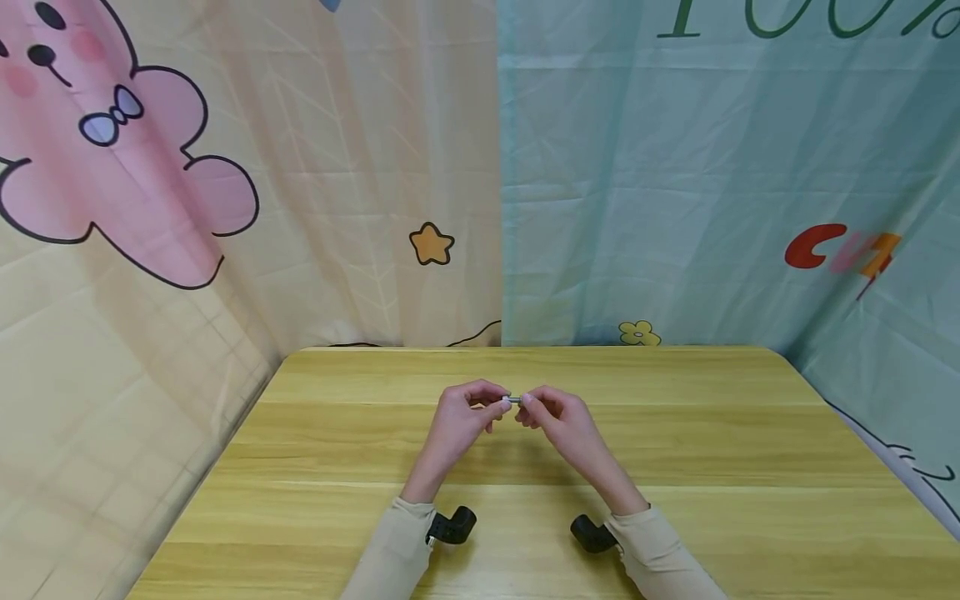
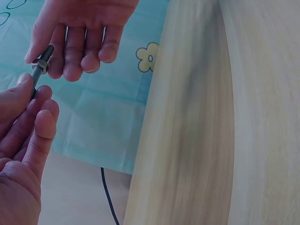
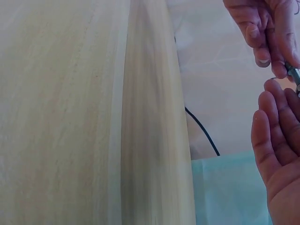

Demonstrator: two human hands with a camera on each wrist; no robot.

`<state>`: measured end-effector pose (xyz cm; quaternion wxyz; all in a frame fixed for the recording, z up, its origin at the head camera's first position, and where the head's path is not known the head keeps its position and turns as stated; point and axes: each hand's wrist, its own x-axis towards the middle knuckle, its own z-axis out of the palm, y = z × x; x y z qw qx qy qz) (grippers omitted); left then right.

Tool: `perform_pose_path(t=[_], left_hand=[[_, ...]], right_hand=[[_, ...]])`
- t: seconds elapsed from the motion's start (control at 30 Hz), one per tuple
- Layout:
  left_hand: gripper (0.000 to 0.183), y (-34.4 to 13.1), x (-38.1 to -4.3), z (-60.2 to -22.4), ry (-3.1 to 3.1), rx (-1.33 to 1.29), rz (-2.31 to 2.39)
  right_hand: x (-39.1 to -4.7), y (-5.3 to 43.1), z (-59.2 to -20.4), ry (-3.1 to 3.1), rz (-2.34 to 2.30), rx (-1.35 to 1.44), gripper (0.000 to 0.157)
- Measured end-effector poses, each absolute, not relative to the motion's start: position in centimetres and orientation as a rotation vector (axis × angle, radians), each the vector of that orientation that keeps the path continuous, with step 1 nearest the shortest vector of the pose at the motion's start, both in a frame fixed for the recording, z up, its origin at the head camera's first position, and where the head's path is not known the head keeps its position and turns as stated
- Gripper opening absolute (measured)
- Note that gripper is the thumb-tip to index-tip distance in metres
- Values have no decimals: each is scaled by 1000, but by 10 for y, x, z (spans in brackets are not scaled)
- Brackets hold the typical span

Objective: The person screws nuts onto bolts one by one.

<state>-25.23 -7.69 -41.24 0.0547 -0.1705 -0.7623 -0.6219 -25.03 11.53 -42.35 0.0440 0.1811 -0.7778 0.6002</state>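
Observation:
A small metal bolt [image 1: 514,400] is held level between the two hands above the table. My left hand [image 1: 467,412] pinches one end of it between thumb and fingertips. In the left wrist view, a nut [image 2: 42,65] sits on the threaded shank [image 2: 36,77], with a dark end sticking out past it. The thumb and index fingertip of my right hand [image 1: 564,417] lie on either side of that nut, while its other fingers extend loosely. At the edge of the right wrist view, the bolt [image 3: 293,74] is partly cut off.
Below the hands spreads a wood-grain table [image 1: 337,500]. Printed curtains [image 1: 637,167] hang behind its far edge and along the sides. A black wrist camera [image 1: 453,525] is strapped to the left wrist, another [image 1: 592,533] to the right. Past the table edge runs a dark cable [image 2: 108,194].

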Motion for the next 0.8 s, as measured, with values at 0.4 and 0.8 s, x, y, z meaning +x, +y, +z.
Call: perform_pose_path(t=[0.4, 0.8], left_hand=[[8, -76, -252, -413, -2314, -519, -1873], [8, -76, -252, -412, -2302, -534, -1887]], right_hand=[[-249, 117, -422, -2289, 1730, 730, 28], [-250, 116, -423, -2279, 1779, 725, 22]])
